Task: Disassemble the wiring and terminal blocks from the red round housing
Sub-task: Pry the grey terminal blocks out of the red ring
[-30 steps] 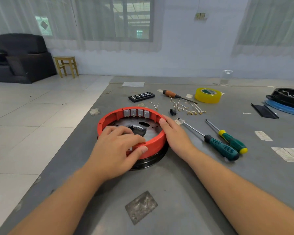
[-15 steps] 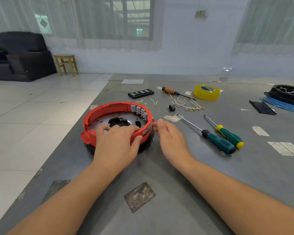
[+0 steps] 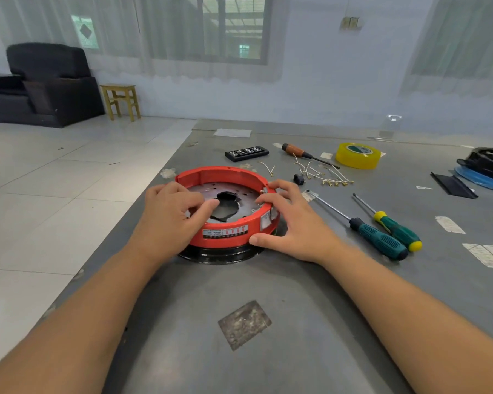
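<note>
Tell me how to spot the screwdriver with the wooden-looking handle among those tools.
Start at the yellow tape roll at the far side of the grey table. Just left of it lies the brown-handled screwdriver. The other two screwdrivers, nearer the right hand, have green handles.

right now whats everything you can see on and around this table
red round plastic housing: one, on a black base, near table edge, between the hands
grey metal table: one, worn patch near front
green-handled screwdrivers: two, one yellow-capped, right of housing
brown-handled screwdriver: one, far side
yellow tape roll: one, far right of centre
black bit case: one, beyond housing
loose white wires with brass terminals: a cluster, count unclear, beyond housing
small black knob: one, beside the wires
black tray on blue disc: one, right edge
black flat strip: one, near the tray
black armchair: one, back left
yellow wooden stool: one, by the armchair
left hand: fingers inside the housing
right hand: fingers on the housing's right rim
</note>
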`<state>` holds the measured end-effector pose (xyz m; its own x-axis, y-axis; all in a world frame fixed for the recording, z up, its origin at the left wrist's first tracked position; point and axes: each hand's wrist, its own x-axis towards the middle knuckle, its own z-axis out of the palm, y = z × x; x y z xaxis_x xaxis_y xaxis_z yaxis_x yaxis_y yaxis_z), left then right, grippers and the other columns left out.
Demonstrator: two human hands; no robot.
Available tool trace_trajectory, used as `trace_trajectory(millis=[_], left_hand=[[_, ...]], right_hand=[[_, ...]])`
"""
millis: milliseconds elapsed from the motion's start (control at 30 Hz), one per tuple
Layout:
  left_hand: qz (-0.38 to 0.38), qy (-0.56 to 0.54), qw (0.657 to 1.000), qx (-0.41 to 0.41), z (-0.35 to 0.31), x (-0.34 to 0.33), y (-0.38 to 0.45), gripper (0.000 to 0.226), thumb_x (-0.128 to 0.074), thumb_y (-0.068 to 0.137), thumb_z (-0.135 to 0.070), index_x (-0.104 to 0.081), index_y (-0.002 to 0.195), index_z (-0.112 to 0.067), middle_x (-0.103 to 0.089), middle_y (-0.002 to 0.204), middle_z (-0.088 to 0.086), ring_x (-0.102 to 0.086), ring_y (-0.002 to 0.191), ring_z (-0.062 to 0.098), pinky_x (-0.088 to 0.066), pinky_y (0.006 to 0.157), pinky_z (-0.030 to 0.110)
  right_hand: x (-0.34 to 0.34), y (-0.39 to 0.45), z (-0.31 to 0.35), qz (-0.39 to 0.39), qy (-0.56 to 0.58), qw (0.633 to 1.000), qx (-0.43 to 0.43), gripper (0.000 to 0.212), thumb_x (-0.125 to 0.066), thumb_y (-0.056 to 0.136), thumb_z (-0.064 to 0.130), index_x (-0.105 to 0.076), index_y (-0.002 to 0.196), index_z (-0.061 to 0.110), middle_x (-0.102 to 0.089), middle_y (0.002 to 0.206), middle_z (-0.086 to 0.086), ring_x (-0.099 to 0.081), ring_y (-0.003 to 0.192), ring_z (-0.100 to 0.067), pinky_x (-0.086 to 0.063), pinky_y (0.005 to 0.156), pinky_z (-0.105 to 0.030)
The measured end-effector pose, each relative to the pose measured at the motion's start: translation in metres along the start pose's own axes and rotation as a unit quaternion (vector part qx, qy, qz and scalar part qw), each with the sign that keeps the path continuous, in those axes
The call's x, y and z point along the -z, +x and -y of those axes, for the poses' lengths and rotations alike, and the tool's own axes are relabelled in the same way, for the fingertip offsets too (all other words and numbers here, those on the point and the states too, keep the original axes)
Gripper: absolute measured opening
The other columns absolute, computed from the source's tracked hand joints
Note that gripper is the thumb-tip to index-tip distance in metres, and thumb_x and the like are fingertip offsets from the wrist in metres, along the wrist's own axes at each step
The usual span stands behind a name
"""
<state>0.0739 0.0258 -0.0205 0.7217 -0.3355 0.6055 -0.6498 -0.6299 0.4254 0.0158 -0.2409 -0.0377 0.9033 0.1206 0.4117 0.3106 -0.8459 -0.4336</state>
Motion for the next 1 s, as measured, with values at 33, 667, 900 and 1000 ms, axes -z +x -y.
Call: trace_trajectory(millis=[33, 667, 900, 1000], left_hand=[[-0.002, 0.023, 1.0, -0.019, -0.006, 0.0, 0.0, 0.048, -0.046, 0.097, -0.057, -0.071, 0.073, -0.024, -0.064, 0.077, -0.009, -0.049, 0.092, -0.002, -0.026, 0.09, 0.033], [0.039, -0.028, 0.998, -0.048, -0.009, -0.018, -0.011, 0.03, -0.048, 0.085, -0.067, -0.067, 0.102, -0.051, -0.049, 0.099, -0.022, -0.036, 0.108, 0.003, -0.016, 0.097, 0.03], [0.021, 0.031, 0.997, -0.068, -0.008, -0.02, -0.021, 0.038, -0.043, 0.096, -0.057, -0.069, 0.115, -0.037, -0.062, 0.107, -0.024, -0.043, 0.124, 0.025, -0.021, 0.104, 0.043], [0.022, 0.058, 0.997, -0.052, -0.012, -0.025, -0.027, 0.045, -0.044, 0.096, -0.061, -0.07, 0.12, -0.032, -0.064, 0.114, -0.01, -0.044, 0.126, 0.03, -0.025, 0.11, 0.05]], right_hand=[[-0.003, -0.002, 0.006, -0.021, -0.032, 0.999, -0.007, 0.078, -0.067, 0.065, 0.086, -0.05, 0.129, 0.046, -0.023, 0.145, 0.016, -0.038, 0.131, -0.01, -0.044, 0.11, -0.044], [-0.012, -0.014, 0.014, -0.066, -0.052, 0.996, 0.02, 0.074, -0.062, 0.077, 0.077, -0.049, 0.139, 0.04, -0.03, 0.141, 0.015, -0.047, 0.119, -0.008, -0.048, 0.103, -0.035], [0.022, -0.03, -0.009, -0.124, -0.311, 0.939, -0.084, 0.054, -0.056, 0.095, 0.04, -0.044, 0.146, 0.028, -0.048, 0.146, -0.003, -0.049, 0.13, -0.029, -0.04, 0.105, -0.046], [0.045, -0.046, -0.028, -0.093, -0.406, 0.88, -0.228, 0.057, -0.055, 0.089, 0.019, -0.043, 0.144, 0.021, -0.054, 0.137, -0.012, -0.053, 0.122, -0.036, -0.039, 0.101, -0.045]])
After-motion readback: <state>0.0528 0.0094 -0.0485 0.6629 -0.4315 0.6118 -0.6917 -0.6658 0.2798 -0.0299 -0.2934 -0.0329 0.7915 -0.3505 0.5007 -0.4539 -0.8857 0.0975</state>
